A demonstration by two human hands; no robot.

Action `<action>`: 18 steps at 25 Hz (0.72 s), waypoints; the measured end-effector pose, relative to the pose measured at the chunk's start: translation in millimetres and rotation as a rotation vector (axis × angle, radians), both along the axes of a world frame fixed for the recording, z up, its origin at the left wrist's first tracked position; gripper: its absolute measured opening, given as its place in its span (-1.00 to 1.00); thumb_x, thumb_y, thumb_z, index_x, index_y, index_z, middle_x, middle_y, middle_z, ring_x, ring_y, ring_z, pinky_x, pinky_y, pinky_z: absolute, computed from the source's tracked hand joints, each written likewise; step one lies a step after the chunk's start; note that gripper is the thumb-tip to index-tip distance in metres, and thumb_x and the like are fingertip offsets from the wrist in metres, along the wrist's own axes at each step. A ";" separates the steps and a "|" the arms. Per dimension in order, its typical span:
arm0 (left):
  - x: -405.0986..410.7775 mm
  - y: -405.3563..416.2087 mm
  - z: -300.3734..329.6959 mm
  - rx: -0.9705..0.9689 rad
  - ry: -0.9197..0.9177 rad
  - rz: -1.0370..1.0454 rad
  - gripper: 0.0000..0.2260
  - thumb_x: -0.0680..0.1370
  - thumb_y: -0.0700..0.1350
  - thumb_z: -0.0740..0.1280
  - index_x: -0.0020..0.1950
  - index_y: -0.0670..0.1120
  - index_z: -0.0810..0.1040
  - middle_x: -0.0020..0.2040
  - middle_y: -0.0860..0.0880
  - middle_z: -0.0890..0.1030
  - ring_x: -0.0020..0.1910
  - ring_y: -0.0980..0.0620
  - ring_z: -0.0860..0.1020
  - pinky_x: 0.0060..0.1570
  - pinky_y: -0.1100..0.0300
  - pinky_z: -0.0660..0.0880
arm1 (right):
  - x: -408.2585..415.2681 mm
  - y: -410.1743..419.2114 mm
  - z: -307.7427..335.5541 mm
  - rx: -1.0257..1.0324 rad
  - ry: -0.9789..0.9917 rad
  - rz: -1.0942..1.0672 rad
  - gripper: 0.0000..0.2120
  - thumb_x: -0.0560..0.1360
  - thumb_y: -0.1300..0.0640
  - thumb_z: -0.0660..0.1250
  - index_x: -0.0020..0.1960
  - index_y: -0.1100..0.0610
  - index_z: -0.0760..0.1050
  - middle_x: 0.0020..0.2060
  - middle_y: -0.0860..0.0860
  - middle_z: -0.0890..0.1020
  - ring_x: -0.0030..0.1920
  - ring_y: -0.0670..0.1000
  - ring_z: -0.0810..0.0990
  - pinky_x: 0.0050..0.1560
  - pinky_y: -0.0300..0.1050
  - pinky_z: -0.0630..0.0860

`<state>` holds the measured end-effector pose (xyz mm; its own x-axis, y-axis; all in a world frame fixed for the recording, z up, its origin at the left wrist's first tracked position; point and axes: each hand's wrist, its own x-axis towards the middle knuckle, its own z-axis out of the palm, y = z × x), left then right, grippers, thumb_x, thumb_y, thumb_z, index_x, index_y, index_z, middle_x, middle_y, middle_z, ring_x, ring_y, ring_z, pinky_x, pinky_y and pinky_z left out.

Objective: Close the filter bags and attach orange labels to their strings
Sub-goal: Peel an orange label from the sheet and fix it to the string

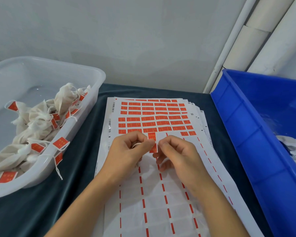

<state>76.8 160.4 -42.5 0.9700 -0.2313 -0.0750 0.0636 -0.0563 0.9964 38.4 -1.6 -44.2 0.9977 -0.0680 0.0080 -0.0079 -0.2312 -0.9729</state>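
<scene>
Both my hands meet over the stack of label sheets (149,194) in the middle of the table. Between them stands an orange label (152,136), folded or peeled up. My left hand (126,151) pinches its left edge, with a white string (136,144) looped inside the curled fingers. From the right, my right hand (176,152) pinches the same label at its fingertips. Whether a filter bag hangs under my hands is hidden. Rows of orange labels (152,118) fill the far half of the top sheet; the near half holds only red strips.
A clear plastic tub (85,117) at the left holds several closed white filter bags (38,120) with orange labels, some hanging over its rim. A blue crate (246,134) at the right holds white bags (292,147). Dark cloth (41,211) covers the table.
</scene>
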 end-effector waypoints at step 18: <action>0.7 -0.2 -6.1 0.062 -0.065 0.010 -0.87 0.59 -0.03 0.45 -0.16 0.07 0.70 -0.26 0.12 0.70 -0.39 0.25 0.60 -0.44 0.45 0.46 | -2.6 -2.9 -0.4 -0.027 -0.089 -0.100 -0.85 0.66 -0.07 0.29 0.03 -0.11 0.63 -0.12 -0.18 0.70 -0.07 -0.10 0.68 -0.17 -0.27 0.64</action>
